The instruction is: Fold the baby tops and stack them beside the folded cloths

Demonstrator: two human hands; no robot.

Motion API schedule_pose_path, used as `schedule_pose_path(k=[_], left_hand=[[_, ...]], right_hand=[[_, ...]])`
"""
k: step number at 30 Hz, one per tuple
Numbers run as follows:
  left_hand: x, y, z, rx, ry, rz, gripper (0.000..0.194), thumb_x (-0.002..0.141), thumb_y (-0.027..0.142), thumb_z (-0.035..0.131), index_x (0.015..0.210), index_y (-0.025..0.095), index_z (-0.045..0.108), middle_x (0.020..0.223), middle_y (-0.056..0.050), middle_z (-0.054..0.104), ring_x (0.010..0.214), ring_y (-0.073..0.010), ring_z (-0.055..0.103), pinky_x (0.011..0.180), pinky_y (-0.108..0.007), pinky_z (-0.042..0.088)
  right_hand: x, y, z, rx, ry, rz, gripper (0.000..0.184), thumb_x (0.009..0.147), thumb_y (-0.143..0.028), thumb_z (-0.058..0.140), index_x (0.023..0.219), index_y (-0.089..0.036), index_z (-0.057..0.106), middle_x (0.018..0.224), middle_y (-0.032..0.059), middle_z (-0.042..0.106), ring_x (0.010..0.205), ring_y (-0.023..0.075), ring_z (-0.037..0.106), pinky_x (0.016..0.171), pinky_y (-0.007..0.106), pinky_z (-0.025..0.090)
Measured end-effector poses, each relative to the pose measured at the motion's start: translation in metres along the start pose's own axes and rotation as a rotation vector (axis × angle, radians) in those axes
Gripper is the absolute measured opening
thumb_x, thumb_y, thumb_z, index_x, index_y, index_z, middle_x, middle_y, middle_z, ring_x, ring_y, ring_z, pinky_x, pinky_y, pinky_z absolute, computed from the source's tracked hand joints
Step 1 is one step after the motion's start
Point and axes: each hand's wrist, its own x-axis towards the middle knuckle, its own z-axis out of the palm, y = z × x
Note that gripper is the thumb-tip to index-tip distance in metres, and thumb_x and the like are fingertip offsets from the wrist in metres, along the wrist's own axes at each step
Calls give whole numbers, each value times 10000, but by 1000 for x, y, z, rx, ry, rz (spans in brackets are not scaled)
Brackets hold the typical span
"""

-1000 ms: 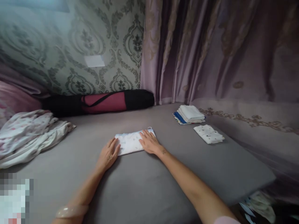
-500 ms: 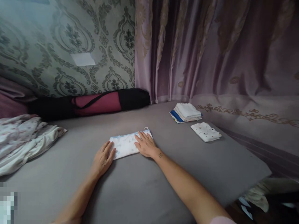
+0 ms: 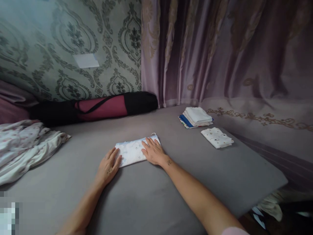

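A white cloth [image 3: 132, 151] with faint prints and a light blue edge lies folded into a flat strip on the grey bed sheet [image 3: 151, 199]. My left hand [image 3: 109, 166] rests at its left end, fingers stretched out along the edge. Flat on the cloth's right part lies my right hand [image 3: 153, 151], its fingers spread. A small white loop sticks up at the cloth's far right corner, just beyond the right fingers.
To the right sit a stack of folded cloths [image 3: 197, 116], white over blue, and a folded spotted cloth [image 3: 217, 137]. A black and red long bag [image 3: 102, 107] lies against the wall. Rumpled fabric [image 3: 26, 147] covers the left side. Curtains [image 3: 186, 52] hang behind the bed's right edge.
The view has turned slightly right since the first frame. Both hands stay on the cloth, with little movement of their own, and the cloth keeps its folded shape.
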Motion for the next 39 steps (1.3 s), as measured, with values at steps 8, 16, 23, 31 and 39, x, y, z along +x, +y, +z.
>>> schedule_pose_path(k=[8, 16, 23, 31, 39], left_hand=[[0, -1, 1, 5, 4, -19, 512, 928, 478, 348, 1297, 192, 559, 1407, -102, 520, 1274, -253, 513, 1086, -418, 406], [0, -1, 1, -11, -15, -20, 540, 933, 503, 319, 1299, 177, 546, 1420, -117, 501, 1299, -257, 487, 1100, -427, 386], [0, -1, 1, -28, -3, -10, 564, 943, 509, 288, 1293, 145, 540, 1412, -143, 496, 1325, -263, 454, 1124, -424, 353], [0, 3, 0, -38, 37, 0, 509, 958, 467, 292, 1298, 166, 522, 1409, -127, 500, 1336, -254, 437, 1116, -431, 365], [0, 3, 2, 19, 23, 24, 521, 966, 450, 304, 1305, 115, 515, 1416, -165, 489, 1352, -279, 413, 1118, -438, 361]], right_hand=[[0, 1, 1, -2, 0, -2, 538, 998, -411, 281, 1465, -162, 379, 1558, 136, 276, 1447, 250, 208, 1170, 458, 141], [1, 2, 3, -3, 5, -8, 539, 999, -413, 280, 1466, -162, 377, 1557, 136, 280, 1445, 253, 214, 1169, 458, 141], [1, 3, -1, 19, -10, -14, 538, 999, -409, 282, 1469, -164, 369, 1556, 131, 282, 1445, 232, 219, 1173, 441, 146], [10, 18, -18, -8, 131, 93, 598, 1001, -380, 214, 1478, -35, 322, 1561, 165, 250, 1454, 255, 179, 1183, 417, 113], [8, 28, 5, -38, -49, 66, 654, 986, -425, 238, 1474, 6, 305, 1564, 191, 214, 1462, 267, 141, 1172, 400, 154]])
